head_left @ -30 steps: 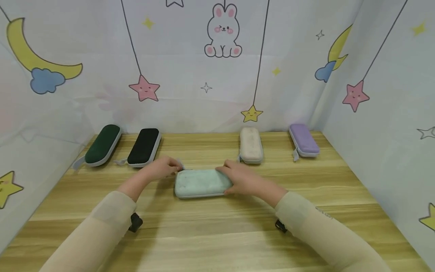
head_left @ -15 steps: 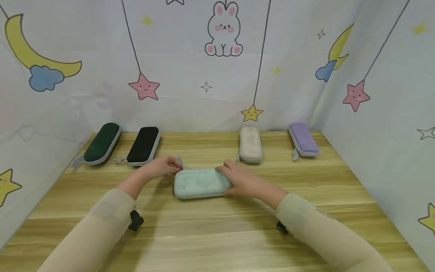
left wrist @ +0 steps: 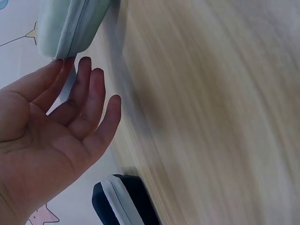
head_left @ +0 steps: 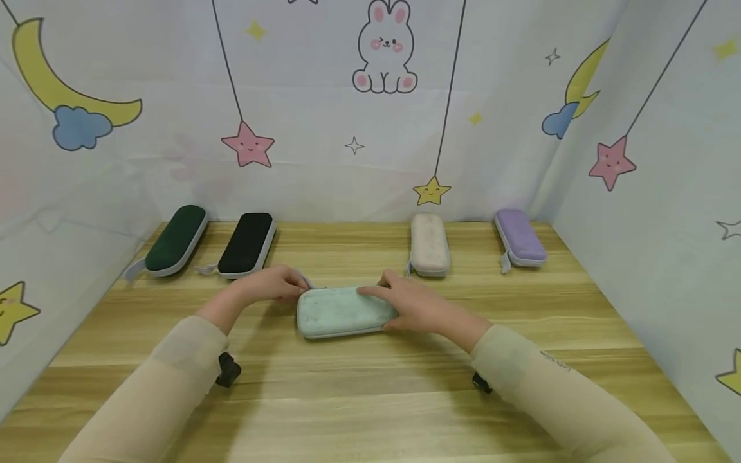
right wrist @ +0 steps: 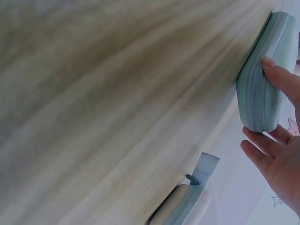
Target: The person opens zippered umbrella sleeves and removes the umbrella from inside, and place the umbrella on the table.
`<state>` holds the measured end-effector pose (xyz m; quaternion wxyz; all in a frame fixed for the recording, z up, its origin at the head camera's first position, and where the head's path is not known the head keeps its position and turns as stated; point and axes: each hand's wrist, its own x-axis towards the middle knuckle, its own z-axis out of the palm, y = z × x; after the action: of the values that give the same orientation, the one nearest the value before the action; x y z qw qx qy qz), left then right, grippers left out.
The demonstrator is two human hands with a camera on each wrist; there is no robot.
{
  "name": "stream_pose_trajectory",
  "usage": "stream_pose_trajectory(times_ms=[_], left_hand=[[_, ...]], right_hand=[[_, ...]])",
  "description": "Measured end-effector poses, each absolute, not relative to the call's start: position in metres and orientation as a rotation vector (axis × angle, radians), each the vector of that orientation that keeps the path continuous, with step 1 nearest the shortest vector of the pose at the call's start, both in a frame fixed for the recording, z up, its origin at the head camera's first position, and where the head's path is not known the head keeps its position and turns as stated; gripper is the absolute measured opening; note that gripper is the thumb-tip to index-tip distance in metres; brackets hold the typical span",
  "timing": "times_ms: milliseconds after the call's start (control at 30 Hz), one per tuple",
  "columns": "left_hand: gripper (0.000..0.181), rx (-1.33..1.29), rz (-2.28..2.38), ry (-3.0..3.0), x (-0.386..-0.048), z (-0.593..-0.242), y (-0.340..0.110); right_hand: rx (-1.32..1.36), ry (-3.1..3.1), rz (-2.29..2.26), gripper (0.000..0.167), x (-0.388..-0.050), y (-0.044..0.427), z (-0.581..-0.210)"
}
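A mint-green zippered case [head_left: 341,313] lies crosswise on the wooden table in front of me. At its back left corner my left hand [head_left: 272,284] pinches the grey zipper pull [left wrist: 69,84] between thumb and index finger, the other fingers loosely bent. My right hand [head_left: 413,305] holds the case's right end, with the thumb on the near side, which the right wrist view shows against the grey zipper band [right wrist: 258,89]. Its other fingers reach over the top and the far end. The zipper looks closed along the sides that show.
Behind on the left lie a dark green case [head_left: 176,239] and a black case [head_left: 247,243]. A cream case [head_left: 429,243] and a purple case [head_left: 520,236] lie at the back right. A patterned curtain [head_left: 312,173] stands behind the wooden table [head_left: 359,399].
The zipper pull stood up half a second ago and is now lower by my left fingers. A right finger has slid left over the case's top. The case has stayed in place.
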<state>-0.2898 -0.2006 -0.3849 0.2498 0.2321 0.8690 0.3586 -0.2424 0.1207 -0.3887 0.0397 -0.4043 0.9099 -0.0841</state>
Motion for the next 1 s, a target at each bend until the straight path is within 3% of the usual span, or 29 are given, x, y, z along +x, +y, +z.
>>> stream_pose_trajectory(times_ms=[433,1000], left_hand=[[0.014,0.737,0.534,2.580,-0.290,-0.388,-0.190],[0.018,0.725,0.437,2.553,-0.280,-0.384,-0.193]], right_hand=[[-1.237,2.739,-0.131,0.074,-0.251,0.124,-0.385],[-1.183,2.777,0.012,0.067,-0.246,0.118,-0.379]])
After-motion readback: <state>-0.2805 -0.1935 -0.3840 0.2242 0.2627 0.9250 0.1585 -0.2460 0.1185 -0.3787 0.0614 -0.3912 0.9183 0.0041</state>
